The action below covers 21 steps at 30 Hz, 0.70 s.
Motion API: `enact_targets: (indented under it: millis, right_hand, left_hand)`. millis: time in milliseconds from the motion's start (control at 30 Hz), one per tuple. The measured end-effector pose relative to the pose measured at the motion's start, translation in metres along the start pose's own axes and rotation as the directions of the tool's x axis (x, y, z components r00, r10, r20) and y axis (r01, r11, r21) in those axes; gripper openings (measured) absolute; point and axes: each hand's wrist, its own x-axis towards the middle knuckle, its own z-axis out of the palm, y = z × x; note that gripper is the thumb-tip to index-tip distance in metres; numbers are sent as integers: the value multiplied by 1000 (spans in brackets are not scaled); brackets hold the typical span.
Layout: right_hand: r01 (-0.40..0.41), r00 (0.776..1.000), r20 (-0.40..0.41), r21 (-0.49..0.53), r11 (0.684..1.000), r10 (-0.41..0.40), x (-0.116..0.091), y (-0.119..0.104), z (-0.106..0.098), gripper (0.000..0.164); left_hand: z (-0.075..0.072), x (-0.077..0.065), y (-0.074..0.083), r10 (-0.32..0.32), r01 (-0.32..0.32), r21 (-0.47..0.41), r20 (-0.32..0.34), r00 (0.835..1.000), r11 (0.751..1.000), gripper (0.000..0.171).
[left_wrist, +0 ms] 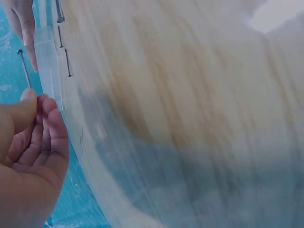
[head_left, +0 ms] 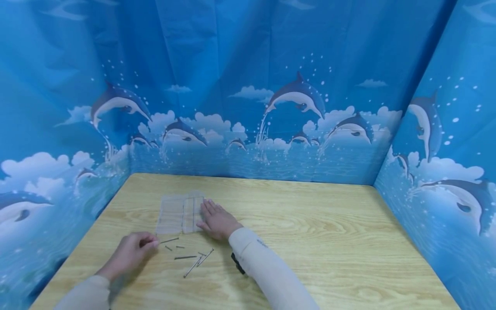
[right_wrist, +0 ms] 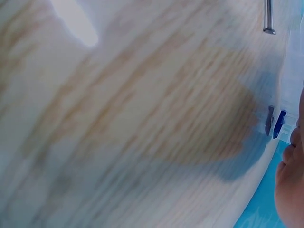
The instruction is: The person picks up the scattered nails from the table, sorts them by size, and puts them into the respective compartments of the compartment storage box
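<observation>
My left hand (head_left: 133, 252) pinches a long nail (left_wrist: 24, 69) between thumb and fingertips, its head end pointing away from the hand. In the head view this nail lies to the right of the fingertips, close over the table. My right hand (head_left: 218, 221) rests with straight fingers on the right edge of a clear plastic box (head_left: 188, 219). The box stands opened out, with a flat clear panel (head_left: 170, 215) on its left side and dividers showing in the right part. In front of the box lie two short nails (head_left: 168, 248) and a group of longer nails (head_left: 191, 267).
The wooden table (head_left: 329, 237) stretches off to the right of the hands. Blue curtains (head_left: 240, 56) printed with dolphins stand behind it and along both sides. A black strap piece (head_left: 238, 263) shows at the right wrist.
</observation>
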Motion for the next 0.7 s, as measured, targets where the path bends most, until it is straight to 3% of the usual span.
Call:
enact_targets:
  millis: [200,267,433,700]
  right_hand:
    - [0,1000,4,1,1000,0,-1,-1,-2,63]
    - [-1,1000,3,2,1000,1,0,0,-1,63]
    - [-7,1000,-5,-13,1000,7,1,2,1,64]
    - [2,1000,3,-13,1000,-2,2,2,2,65]
  left_hand:
    - [-1,5,7,-91,89,-52,-38,995,995,14]
    - [-1,8,10,-138,134,-107,-36,990,985,20]
    - [2,19,17,-252,230,-268,-51,966,936,33]
    - [10,33,27,-362,290,-390,-122,924,874,40]
